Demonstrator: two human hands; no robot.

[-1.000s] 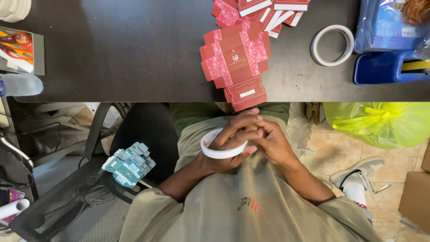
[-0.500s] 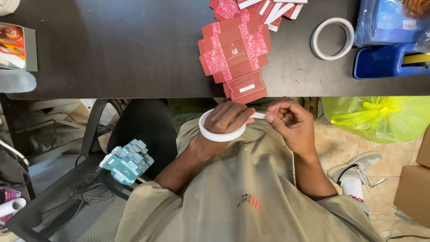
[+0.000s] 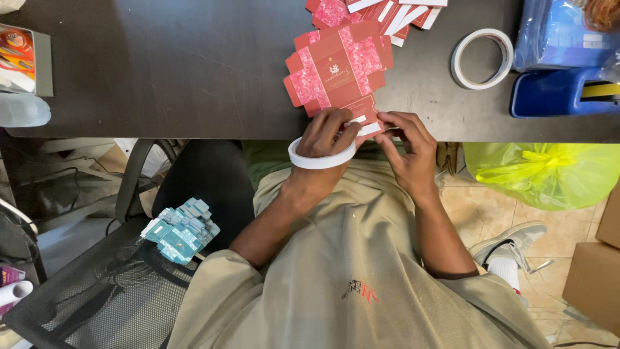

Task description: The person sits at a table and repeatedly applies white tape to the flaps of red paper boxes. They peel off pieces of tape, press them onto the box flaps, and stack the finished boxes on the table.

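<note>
A flat, unfolded red carton (image 3: 337,70) with a pink pattern lies on the dark table (image 3: 161,64), its near flap at the table edge. My left hand (image 3: 329,132) grips a white tape roll (image 3: 316,159) and its fingers rest on that flap. My right hand (image 3: 407,139) pinches the end of the tape strip against the flap beside a white patch. Both hands sit close together at the table's front edge.
More flat red cartons (image 3: 381,13) are stacked at the back. A second tape roll (image 3: 481,58) lies right of them, next to a blue container (image 3: 558,90). A yellow-green bag (image 3: 542,171), a mesh chair (image 3: 97,291) with teal cartons (image 3: 181,229), and a cardboard box (image 3: 591,278) surround me.
My hands rose from my lap to the table edge with the tape roll. They separated, a strip was pulled out, and both now press on the carton's flap.
</note>
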